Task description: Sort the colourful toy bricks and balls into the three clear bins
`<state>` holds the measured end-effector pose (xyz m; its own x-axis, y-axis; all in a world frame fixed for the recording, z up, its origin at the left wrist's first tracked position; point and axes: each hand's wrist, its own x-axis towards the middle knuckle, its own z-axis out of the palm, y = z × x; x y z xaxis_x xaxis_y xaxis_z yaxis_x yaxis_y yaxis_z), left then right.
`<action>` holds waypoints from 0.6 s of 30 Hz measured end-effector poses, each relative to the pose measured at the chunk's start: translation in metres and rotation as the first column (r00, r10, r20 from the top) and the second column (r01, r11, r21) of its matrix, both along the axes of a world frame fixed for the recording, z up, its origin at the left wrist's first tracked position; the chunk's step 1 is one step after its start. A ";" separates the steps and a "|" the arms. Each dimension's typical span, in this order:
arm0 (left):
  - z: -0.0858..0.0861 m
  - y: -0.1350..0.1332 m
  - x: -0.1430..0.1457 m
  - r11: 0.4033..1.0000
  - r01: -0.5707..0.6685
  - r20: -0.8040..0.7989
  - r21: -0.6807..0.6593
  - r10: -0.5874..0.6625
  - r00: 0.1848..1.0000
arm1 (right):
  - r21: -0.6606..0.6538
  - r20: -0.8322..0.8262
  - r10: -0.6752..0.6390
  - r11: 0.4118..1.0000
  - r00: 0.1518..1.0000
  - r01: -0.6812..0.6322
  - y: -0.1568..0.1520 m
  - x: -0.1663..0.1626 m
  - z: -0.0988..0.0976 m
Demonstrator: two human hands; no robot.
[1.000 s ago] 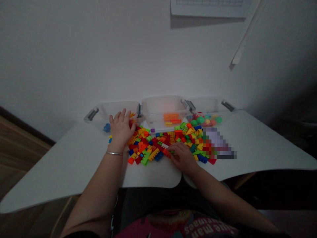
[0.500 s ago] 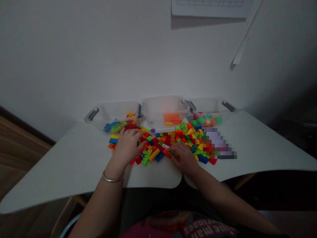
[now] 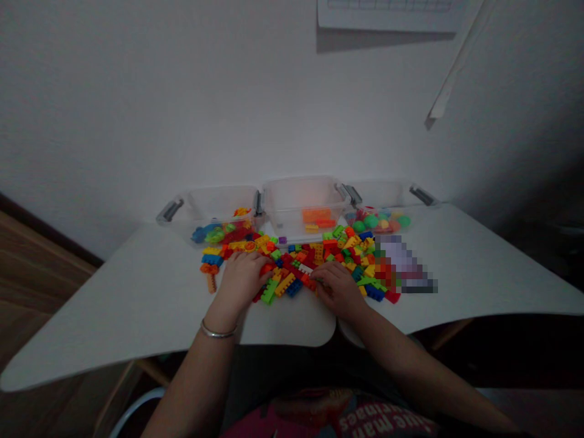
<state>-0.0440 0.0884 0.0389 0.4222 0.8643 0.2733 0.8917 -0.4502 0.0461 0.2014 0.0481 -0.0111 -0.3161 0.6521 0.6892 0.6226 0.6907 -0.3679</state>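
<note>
Right grip (image 3: 337, 289): palm down, thumb and fingertips drawn close together at the heap's near edge; can't tell if a piece is pinched. Left grip (image 3: 245, 277): loosely curled, thumb somewhat apart from the fingers, over the heap's left part (fingertips partly lost among pieces, so can't tell if it has hold of anything).

Just left of the right fingertips: long white plastic brick (image 3: 303, 268), long axis slanting down toward them; right hand clearly nearer. Farther left, between both grips: blue studded plastic brick (image 3: 294, 288), then yellow studded plastic brick (image 3: 285, 285), its long axis running from lower left to upper right. Beside the left thumb: lime-green studded plastic brick (image 3: 269, 292), steeply tilted, left hand nearer.

Beyond both grips: rest of the mixed-colour plastic brick heap (image 3: 317, 250) on the white table (image 3: 287, 325), then clear plastic middle box (image 3: 283, 204) behind it.
</note>
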 end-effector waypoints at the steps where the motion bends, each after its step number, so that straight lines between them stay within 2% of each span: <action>1: 0.000 0.000 0.000 1.000 0.004 -0.005 0.000 -0.004 1.000 | 0.002 -0.002 -0.003 1.000 1.000 0.003 0.000 0.000 0.000; 7: 0.007 0.001 0.002 1.000 0.031 0.014 0.000 -0.031 0.999 | 0.022 -0.008 -0.005 1.000 1.000 0.005 0.000 0.000 0.001; 11: 0.012 0.002 0.009 0.998 0.058 0.175 0.030 -0.062 0.983 | 0.028 -0.019 0.002 1.000 1.000 -0.001 0.000 0.000 0.001; 14: 0.013 0.003 0.019 0.993 0.106 0.381 0.043 -0.115 0.917 | 0.018 -0.011 -0.011 1.000 1.000 0.011 0.000 -0.001 0.000; 18: 0.006 0.001 0.038 0.968 0.206 0.657 -0.141 -0.064 0.751 | -0.028 -0.044 -0.052 0.998 0.998 0.051 0.001 -0.001 -0.004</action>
<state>-0.0058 0.0890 0.0449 0.3237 0.8759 0.3578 0.5478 -0.4818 0.6839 0.2006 0.0487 -0.0146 -0.2508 0.6849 0.6841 0.6397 0.6477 -0.4139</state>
